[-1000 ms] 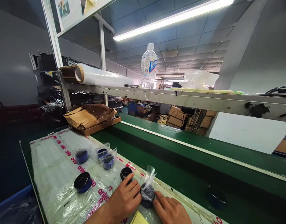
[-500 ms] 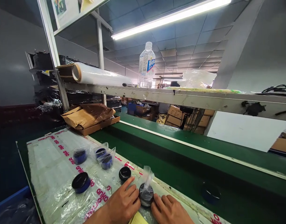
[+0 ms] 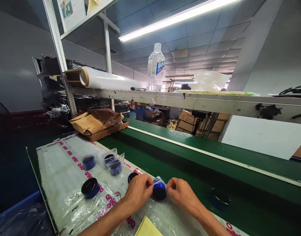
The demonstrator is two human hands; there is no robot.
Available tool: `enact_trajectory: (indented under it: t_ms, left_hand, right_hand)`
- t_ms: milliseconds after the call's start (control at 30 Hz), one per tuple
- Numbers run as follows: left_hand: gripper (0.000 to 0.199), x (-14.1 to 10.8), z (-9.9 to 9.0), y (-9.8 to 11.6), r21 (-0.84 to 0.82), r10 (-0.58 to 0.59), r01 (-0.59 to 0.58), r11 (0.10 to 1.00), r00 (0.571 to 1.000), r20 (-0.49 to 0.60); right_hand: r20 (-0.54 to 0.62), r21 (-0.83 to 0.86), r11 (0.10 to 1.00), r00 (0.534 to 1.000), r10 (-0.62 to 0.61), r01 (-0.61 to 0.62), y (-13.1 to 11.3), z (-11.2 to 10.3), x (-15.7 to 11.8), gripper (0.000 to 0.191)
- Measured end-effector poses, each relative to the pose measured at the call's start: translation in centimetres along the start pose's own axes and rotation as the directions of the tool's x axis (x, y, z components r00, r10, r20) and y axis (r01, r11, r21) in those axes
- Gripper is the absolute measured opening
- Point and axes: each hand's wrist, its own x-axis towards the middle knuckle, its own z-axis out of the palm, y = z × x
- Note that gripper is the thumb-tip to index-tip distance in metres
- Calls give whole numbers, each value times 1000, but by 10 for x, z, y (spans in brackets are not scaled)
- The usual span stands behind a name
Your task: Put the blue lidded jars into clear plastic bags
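Between my hands, a round blue and black item (image 3: 159, 190) in a clear plastic bag is tilted, its dark face toward me. My left hand (image 3: 141, 188) is closed, thumb and fingers pinched at the bag's left side. On the right side, my right hand (image 3: 178, 190) is likewise pinched at the bag. A black round item (image 3: 133, 177) is partly hidden behind my left hand. Another black and blue round item (image 3: 90, 187) sits unbagged at left. Several bagged ones, including one at the left (image 3: 88, 162), lie farther back. Yellow paper (image 3: 147, 227) rests near the front edge.
The plastic-covered work surface (image 3: 52, 170) borders a green conveyor belt (image 3: 189, 164), with a dark round item (image 3: 220, 200) on it. A cardboard tray (image 3: 108, 131) holds brown paper. Above runs a shelf (image 3: 209, 106) with a bottle (image 3: 156, 70) and a film roll (image 3: 108, 78). A blue bin (image 3: 17, 205) stands at lower left.
The bagged item between my hands has been turned so its blue side shows, and the bag's upright top is folded down. Both hands have risen and changed from extended fingers to pinches.
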Motion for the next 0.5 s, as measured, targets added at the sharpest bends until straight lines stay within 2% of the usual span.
enact_trajectory:
  t_ms: [100, 233, 333, 433, 500]
  left_hand:
    - [11, 14, -3, 4, -110, -138, 139, 984, 990, 20]
    - [11, 14, -4, 5, -172, -191, 197, 965, 980, 49]
    - [14, 4, -5, 9, -132, -160, 158, 979, 987, -6]
    - [21, -8, -10, 17, -95, -88, 81, 992, 993, -73]
    - [22, -14, -15, 20, -97, -45, 34, 995, 993, -108]
  right_hand:
    - [-5, 130, 987, 996, 92, -91, -1, -22, 5, 22]
    - [-36, 163, 980, 991, 125, -118, -5, -32, -4, 18]
    - [-60, 148, 982, 990, 127, -117, -5, -29, -12, 20]
    - [-154, 123, 986, 979, 135, -116, -7, -27, -22, 28]
    - [-173, 103, 994, 984, 38, -21, -11, -26, -30, 27]
